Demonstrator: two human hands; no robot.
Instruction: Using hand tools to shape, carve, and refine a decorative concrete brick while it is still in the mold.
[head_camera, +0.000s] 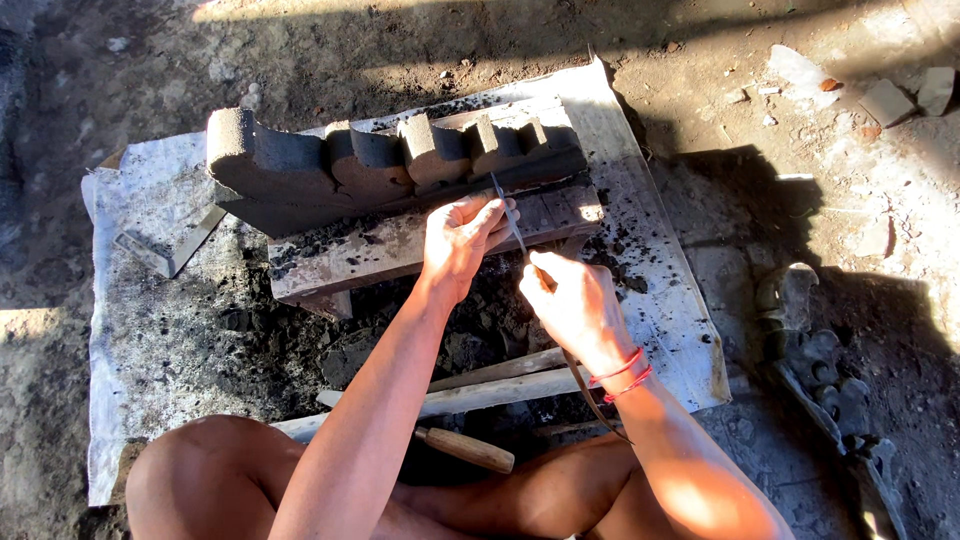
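Hands on thin blade, head view.

Right hand (578, 305) clamped on lower end of thin metal blade (508, 212), left hand (462, 240) pinching it midway; long axis running up and slightly left, away from body, tip touching dark carved stone block (380, 165) just beyond left hand, on wooden plank (400, 245). Wooden-handled tool (465, 449) lying untouched near knees.

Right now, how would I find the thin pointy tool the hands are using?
Start at the big dark scalloped block lying on the wooden plank. Just below its right end, both hands meet: left hand, right hand. Between their fingers runs the thin metal blade, slimmer than the wooden-handled tool near the knees.
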